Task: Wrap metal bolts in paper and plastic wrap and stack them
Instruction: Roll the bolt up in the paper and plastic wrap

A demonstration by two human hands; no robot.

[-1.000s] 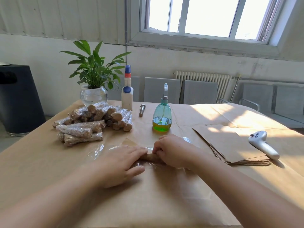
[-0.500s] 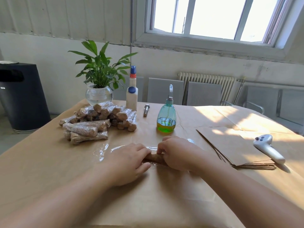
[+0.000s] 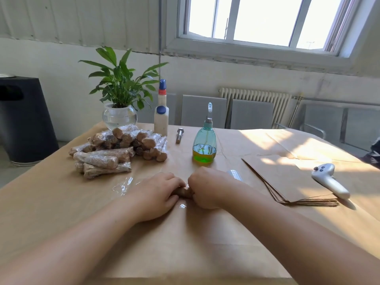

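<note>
bolt roll (image 3: 185,192), paper-wrapped, lies on the table (image 3: 41,202) between both hands, on plastic wrap (image 3: 123,185); the left hand (image 3: 156,194) and right hand (image 3: 207,188) each curl their fingers round one end of it. wrapped pile (image 3: 117,149) sits far left, a bare bolt (image 3: 179,135) beside the glue bottle (image 3: 161,112), paper sheets (image 3: 287,177) at right

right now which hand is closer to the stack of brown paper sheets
Right. The right hand lies just left of the stack of brown paper sheets; the left hand is farther left, past the paper-wrapped bolt both grip.
</note>
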